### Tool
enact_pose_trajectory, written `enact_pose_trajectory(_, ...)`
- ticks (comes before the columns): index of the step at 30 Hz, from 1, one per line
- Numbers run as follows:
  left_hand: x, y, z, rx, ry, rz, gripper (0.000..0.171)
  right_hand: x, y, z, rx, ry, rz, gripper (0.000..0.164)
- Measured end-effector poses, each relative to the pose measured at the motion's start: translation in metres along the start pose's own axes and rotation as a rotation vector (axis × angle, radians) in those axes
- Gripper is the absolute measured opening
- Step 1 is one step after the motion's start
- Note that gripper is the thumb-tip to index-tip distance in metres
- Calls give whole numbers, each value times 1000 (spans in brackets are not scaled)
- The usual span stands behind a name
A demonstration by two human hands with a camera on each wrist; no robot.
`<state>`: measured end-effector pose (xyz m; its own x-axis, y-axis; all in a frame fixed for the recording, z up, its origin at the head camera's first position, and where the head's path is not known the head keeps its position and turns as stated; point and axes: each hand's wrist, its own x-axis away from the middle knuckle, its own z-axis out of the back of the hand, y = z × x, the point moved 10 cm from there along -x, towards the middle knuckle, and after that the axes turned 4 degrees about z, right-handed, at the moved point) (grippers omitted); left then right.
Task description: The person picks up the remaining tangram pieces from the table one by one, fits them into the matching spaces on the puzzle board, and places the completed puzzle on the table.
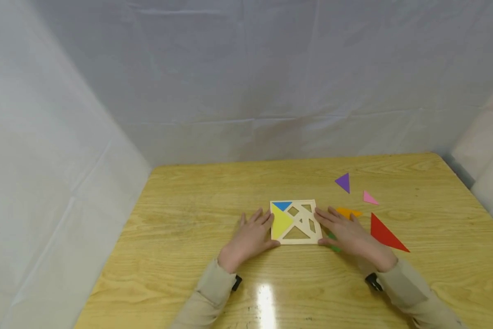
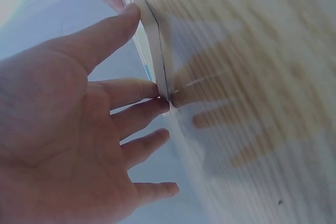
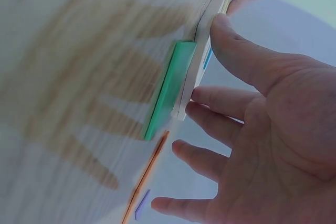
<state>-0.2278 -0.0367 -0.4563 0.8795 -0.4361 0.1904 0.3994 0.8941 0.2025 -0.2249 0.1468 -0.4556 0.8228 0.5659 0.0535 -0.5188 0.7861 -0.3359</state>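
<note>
A square wooden tangram board (image 1: 297, 242) lies flat on the table, with a yellow triangle (image 1: 281, 222) and a blue triangle (image 1: 282, 206) set in its left part; its other cut-outs show bare. My left hand (image 1: 248, 237) touches the board's left edge with thumb and fingertips, fingers nearly straight. On the opposite edge rest the thumb and fingertips of my right hand (image 1: 349, 234), its fingers also extended and spread. Beside that edge, partly under the right hand in the head view, lies a green piece (image 3: 170, 90), plainer in the right wrist view.
Loose pieces lie on the wooden table (image 1: 180, 219) to the right: an orange piece (image 1: 349, 212) partly behind the right hand, a large red triangle (image 1: 386, 235), a purple triangle (image 1: 344, 183) and a pink triangle (image 1: 369, 198). White sheeting (image 1: 246, 82) hangs behind the table.
</note>
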Motion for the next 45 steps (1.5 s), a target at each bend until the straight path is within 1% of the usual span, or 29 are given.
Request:
enact_pose_trajectory(5, 4, 1, -2, -15, 9, 2, 78, 4, -3, -1, 7, 13, 3, 74)
enact_pose_trajectory(13, 9, 4, -1, -4, 28, -19, 77, 8, -3, -3, 13, 13, -34, 73)
enact_pose_trajectory(17, 12, 5, -1, 8, 27, -16, 77, 10, -6, -2, 16, 20, -26, 73)
enact_pose_trajectory(27, 13, 7, 0, 7, 34, -24, 78, 13, -8, -2, 29, 28, -22, 73)
enact_pose_trajectory(31, 12, 7, -1, 10, 32, -11, 81, 14, -8, -1, 28, 32, -25, 72)
enact_pose_trajectory(34, 11, 11, -1, 18, 23, -32, 79, 14, -8, -1, 25, 30, -23, 72)
enact_pose_trajectory(37, 10, 18, -1, 26, 10, -83, 71, 14, -8, 1, 29, 26, -8, 72)
enact_pose_trajectory(39, 10, 22, -2, 39, -5, -106, 66, 14, -7, 3, 28, 29, 10, 71)
enact_pose_trajectory(41, 10, 23, -3, 51, -16, -113, 63, 16, -5, 7, 18, 38, 26, 71)
enact_pose_trajectory(45, 11, 21, -4, 71, -23, -109, 63, 21, 2, 19, -5, 78, 50, 66)
